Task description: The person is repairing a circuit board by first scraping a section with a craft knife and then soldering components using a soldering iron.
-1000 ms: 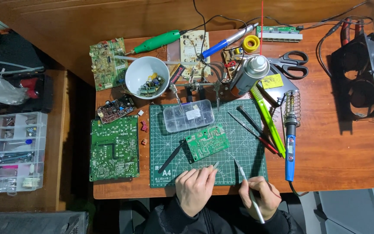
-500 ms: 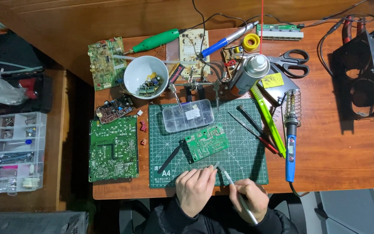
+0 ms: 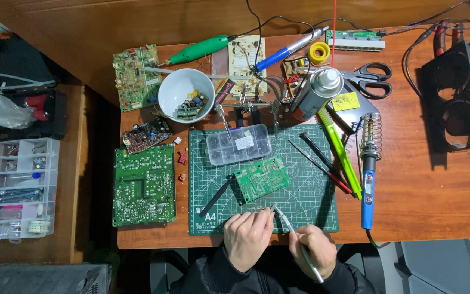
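Wooden worktop (image 3: pixel 436 207), cluttered (tools everywhere). Left hand (image 3: pixel 247 238) fingers pinched on something tiny at green cutting mat (image 3: pixel 311 212) edge; right hand (image 3: pixel 314 256) gripping tweezers (image 3: pixel 292 231). Best kept low, steady, below small circuit board (image 3: pixel 262 178).

Above the green cutting mat (image 3: pixel 311 215) stand a white ceramic bowl (image 3: pixel 176 90) and silver spray can (image 3: pixel 315 93); left of it lies a large green circuit board (image 3: pixel 143 185); right, a blue-handled soldering iron (image 3: pixel 368 185).
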